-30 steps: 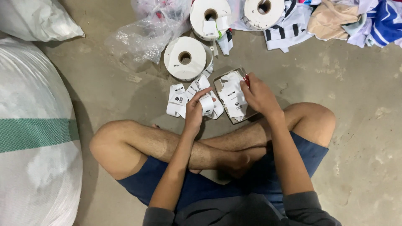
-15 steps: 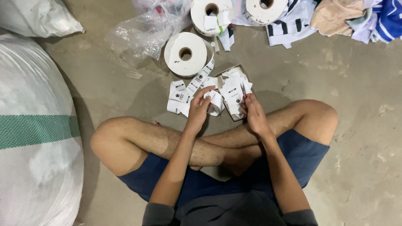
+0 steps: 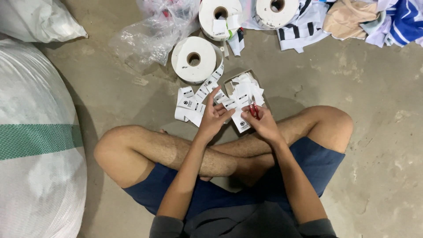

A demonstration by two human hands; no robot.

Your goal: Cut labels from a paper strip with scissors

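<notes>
- Left hand (image 3: 214, 118): fingers partly spread, thumb and forefinger pinching the white label strip (image 3: 210, 83) where it reaches the lap; the strip carries small black print marks.
- Right hand (image 3: 263, 122): curled closed around small red-handled scissors (image 3: 254, 109), blades at the strip's end, just beside the left hand.
- Label strip: runs from the nearest roll (image 3: 194, 60), a flat white disc with a dark core hole, lying on the concrete floor (image 3: 365, 88) ahead of the crossed legs.
- Cut labels (image 3: 187, 105): loose white rectangles heaped on the floor left of the hands.
- Small open box (image 3: 245, 90): brown-edged, filled with more white cut labels, just beyond the right hand.
- Two further white rolls (image 3: 219, 16), (image 3: 276, 9): at the top edge.
- Clear plastic bag (image 3: 154, 33): crumpled, left of the rolls.
- White woven sack (image 3: 35, 141) with green band: far left.
- Folded garments (image 3: 352, 20): striped, tan and blue, top right.
</notes>
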